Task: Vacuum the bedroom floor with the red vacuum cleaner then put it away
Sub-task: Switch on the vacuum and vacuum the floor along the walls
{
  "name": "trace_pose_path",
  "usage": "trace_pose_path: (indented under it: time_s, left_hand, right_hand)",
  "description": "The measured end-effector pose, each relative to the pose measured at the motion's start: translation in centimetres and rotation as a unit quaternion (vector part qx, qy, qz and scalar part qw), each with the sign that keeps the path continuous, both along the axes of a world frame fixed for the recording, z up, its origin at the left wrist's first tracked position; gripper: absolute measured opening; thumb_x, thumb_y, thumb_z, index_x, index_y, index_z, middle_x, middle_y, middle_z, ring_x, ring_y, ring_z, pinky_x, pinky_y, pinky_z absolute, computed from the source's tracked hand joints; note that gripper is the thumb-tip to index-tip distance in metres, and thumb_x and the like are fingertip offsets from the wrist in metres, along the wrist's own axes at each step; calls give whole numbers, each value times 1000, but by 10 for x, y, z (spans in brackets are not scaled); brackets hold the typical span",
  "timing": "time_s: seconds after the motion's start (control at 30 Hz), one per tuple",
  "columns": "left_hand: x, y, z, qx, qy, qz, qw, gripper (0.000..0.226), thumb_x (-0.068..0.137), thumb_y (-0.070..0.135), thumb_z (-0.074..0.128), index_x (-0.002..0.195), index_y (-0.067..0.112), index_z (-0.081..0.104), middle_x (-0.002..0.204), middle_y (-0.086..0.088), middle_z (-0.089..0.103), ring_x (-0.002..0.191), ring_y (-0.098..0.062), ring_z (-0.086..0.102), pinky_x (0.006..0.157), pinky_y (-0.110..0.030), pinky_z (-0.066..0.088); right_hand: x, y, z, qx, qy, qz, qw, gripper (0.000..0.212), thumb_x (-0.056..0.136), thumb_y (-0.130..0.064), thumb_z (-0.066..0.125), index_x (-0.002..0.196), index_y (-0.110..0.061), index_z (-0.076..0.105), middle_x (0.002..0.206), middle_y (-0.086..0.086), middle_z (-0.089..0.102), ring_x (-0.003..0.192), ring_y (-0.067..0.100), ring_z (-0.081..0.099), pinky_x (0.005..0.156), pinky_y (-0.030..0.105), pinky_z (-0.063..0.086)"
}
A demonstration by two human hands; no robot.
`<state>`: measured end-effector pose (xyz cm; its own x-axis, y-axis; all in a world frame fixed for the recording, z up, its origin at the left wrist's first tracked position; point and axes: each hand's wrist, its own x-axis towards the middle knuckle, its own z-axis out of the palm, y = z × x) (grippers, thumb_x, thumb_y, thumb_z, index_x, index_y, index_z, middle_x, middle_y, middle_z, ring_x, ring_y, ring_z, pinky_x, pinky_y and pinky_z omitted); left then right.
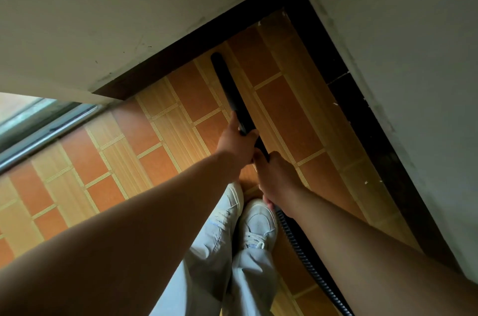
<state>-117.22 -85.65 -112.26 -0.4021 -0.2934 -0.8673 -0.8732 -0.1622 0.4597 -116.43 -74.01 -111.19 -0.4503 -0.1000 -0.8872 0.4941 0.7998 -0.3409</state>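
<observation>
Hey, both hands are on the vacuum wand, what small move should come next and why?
Probably slide the wand tip right along the dark skirting into the corner: left hand and right hand grip the wand, its tip is at the skirting; white specks lie there.

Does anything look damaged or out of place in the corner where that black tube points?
Minor wear only: the patterned floor covering looks ragged at its far edge by the corner, pale flecks dot the dark skirting board, and the white wall above is scuffed. The vacuum wand looks fine.
</observation>
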Motion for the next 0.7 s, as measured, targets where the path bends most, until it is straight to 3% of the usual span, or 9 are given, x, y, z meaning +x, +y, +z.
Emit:
trace_pose_path:
  time_s: [0.1, 0.23, 0.4, 0.53, 0.7]
  left_hand:
    - [-9, -6, 1, -16, 4, 4, 1000, 73, 102, 15, 58, 158, 43, 20, 119, -7, 67, 85, -16, 69, 66, -34, 63]
    - [11, -5, 5, -13, -6, 15, 1000, 74, 102, 14, 57, 158, 43, 20, 118, -10, 70, 91, -22, 72, 74, -43, 64]
    - [25, 13, 8, -9, -8, -30, 999, 76, 103, 16, 57, 159, 42, 12, 114, -9, 70, 88, -20, 72, 68, -37, 63]
    - [4, 24, 1, -2, 7, -33, 999, 76, 102, 14, 57, 157, 47, 18, 114, -8, 71, 84, -18, 73, 73, -40, 64]
    - [-28, 17, -6, 9, 25, 0, 1000, 75, 102, 11, 57, 158, 46, 21, 128, -9, 66, 82, -11, 68, 55, -25, 59]
  right_hand:
    - [-10, -10, 0, -25, -29, -41, 998, 51, 105, -56, 35, 114, -8, 52, 79, 12, 64, 45, 22, 56, 43, 27, 44]
    - [0, -7, 10, -27, -46, 1, 999, 51, 105, -55, 33, 113, -10, 53, 84, 13, 66, 45, 23, 59, 39, 25, 43]
    - [25, 17, 11, -8, -17, 35, 999, 54, 104, -60, 31, 113, -12, 54, 95, 12, 68, 73, 31, 68, 67, 44, 61]
    - [12, 24, -3, 1, 10, -19, 1000, 58, 100, -65, 31, 105, -13, 55, 86, 12, 69, 62, 27, 64, 61, 43, 58]
    - [-20, 16, -15, -17, 20, -38, 999, 57, 103, -59, 32, 108, -7, 55, 73, 13, 60, 40, 19, 52, 49, 32, 46]
